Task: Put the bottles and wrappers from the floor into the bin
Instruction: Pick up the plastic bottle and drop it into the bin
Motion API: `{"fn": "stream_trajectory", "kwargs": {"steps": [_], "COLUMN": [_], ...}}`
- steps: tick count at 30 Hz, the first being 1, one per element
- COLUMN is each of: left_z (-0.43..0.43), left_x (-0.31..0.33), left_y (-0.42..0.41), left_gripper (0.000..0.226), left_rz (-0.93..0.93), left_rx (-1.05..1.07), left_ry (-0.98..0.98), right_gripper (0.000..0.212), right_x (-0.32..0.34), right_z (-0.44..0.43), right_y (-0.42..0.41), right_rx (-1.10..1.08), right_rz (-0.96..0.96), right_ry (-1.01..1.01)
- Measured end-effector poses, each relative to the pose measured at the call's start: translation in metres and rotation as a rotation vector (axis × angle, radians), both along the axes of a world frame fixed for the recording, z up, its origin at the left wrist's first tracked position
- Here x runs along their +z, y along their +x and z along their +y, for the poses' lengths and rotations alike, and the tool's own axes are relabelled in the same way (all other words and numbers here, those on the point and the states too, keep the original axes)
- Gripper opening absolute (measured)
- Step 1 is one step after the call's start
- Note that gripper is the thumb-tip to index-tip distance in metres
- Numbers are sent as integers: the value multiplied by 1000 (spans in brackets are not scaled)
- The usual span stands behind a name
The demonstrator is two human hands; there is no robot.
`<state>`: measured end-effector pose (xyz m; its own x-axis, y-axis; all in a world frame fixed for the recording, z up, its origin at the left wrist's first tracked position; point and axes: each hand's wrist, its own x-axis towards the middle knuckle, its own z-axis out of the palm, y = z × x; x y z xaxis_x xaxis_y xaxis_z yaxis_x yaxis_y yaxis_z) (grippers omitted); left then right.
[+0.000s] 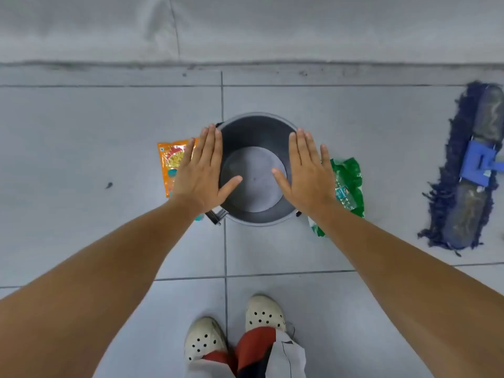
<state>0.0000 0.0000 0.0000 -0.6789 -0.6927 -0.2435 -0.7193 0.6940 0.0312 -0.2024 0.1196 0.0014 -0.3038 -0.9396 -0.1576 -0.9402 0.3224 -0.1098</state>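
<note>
A round dark grey bin stands on the tiled floor, with nothing visible inside it. My left hand is held flat, palm down, over the bin's left rim, holding nothing. Over the right rim my right hand is spread the same way. An orange snack wrapper lies on the floor left of the bin, partly under my left hand. On the right lies a green wrapper with a clear plastic bottle on it. A bit of teal shows by my left wrist.
A dark blue flat mop with a blue bracket lies on the floor at the right. A wall runs along the far side. My feet in white clogs stand on the tiles below the bin. A small dark speck marks the floor at the left.
</note>
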Motion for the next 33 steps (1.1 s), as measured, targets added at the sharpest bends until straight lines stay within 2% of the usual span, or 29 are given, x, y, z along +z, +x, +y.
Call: {"fn": "stream_trajectory", "kwargs": {"steps": [4,8,11,14,17,20,24,27,30,33], "left_z": [1,3,3,3,3,2,2,2,2,1], "left_x": [-21,-32,-33,-35,-39,-39,-39,-39,-40,-39], "left_y": [3,10,8,10,10,9,9,9,10,9], "left_gripper": [98,100,101,102,101,101,101,102,102,102], "left_rz": [3,54,85,123,168,178,177,174,174,177], "left_rx": [15,19,29,27,17,17,14,15,20,25], "left_ry": [1,-16,-4,-1,8,5,-1,-2,1,7], "right_gripper": [70,62,56,55,76,87,85,84,78,68], "right_x": [-14,-31,-56,-84,-108,-125,-139,-143,-138,-112], "right_z": [-4,2,30,56,68,71,72,75,81,74], "right_y": [-12,-47,-70,-78,-77,-73,-80,-84,-81,-73], "right_rx": [-144,-553,-626,-628,-617,-590,-605,-639,-787,-1081], "right_rz": [-72,-190,-139,-125,-186,-194,-123,-191,-299,-473], "right_ry": [-93,-299,-169,60,361,470,361,332,283,-56]}}
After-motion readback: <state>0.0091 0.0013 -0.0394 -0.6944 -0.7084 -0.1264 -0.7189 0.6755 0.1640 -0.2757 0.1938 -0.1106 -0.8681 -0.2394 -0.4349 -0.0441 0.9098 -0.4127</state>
